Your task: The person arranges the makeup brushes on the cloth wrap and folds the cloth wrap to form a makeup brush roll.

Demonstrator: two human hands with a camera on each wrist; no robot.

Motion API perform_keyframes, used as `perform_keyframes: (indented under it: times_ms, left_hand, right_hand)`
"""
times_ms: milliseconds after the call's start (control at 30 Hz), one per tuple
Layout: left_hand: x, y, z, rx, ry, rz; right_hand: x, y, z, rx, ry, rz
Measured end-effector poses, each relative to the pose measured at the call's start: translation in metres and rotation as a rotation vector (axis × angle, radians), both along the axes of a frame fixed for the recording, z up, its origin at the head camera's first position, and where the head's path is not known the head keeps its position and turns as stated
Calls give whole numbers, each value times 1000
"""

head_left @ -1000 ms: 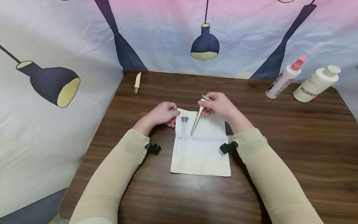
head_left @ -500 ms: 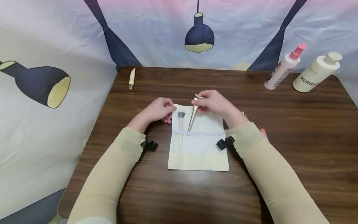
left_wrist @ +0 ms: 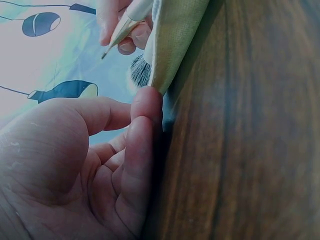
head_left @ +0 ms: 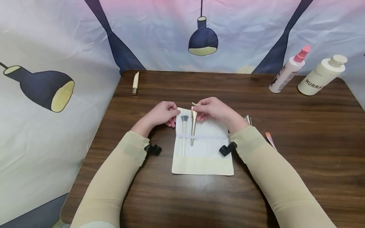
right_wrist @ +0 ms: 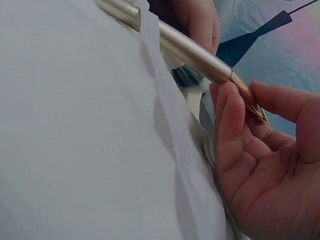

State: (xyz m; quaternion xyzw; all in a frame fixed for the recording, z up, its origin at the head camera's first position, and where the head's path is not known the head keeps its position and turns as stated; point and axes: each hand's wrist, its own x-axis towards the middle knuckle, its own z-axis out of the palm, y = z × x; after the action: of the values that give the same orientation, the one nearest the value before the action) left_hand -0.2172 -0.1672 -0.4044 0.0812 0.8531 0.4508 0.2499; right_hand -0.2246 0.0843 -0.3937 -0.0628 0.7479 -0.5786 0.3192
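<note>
A cream cloth brush roll point(head_left: 211, 166) lies unrolled on the table, a white elastic band point(head_left: 212, 137) across its middle. My left hand point(head_left: 163, 114) pinches its upper left corner between thumb and finger, as the left wrist view point(left_wrist: 100, 165) shows up close. A makeup brush with dark bristles point(head_left: 184, 118) lies under the band near the left edge. To its right, my right hand point(head_left: 212, 110) pinches a gold makeup brush point(head_left: 193, 126) near its head end. In the right wrist view the gold handle point(right_wrist: 192, 52) passes under the band; its head is partly hidden by my fingers.
A small cream tube point(head_left: 135, 83) lies at the back left. A pink-topped pump bottle point(head_left: 288, 74) and a cream bottle point(head_left: 320, 76) stand at the back right. Beside my right forearm are an orange-tipped brush point(head_left: 269, 138) and slim metallic items point(head_left: 249, 119), partly hidden by the sleeve.
My right hand has moved left and towards me with the gold brush, whose handle end has gone from above the band to beneath it. My left hand keeps hold of the roll's corner.
</note>
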Motion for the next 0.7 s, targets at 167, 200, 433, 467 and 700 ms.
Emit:
perform_keyframes:
  times_ms: [167,200,433,467,700]
  left_hand:
    - [-2,1,2,-5,14,-1]
    - [-2,1,2,-6,17,0]
    - [2,4,-3,-1,-2,-14]
    - [2,4,-3,2,3,-11]
    - [2,2,-1,3,17,5]
  right_hand:
    - [2,3,0,-65,-53,2]
    - [3,4,0,-61,-49,3]
    - [11,9,-4,24,-9,43]
    - [12,9,-4,29,-4,50]
    - [15,7,-1,62,-15,82]
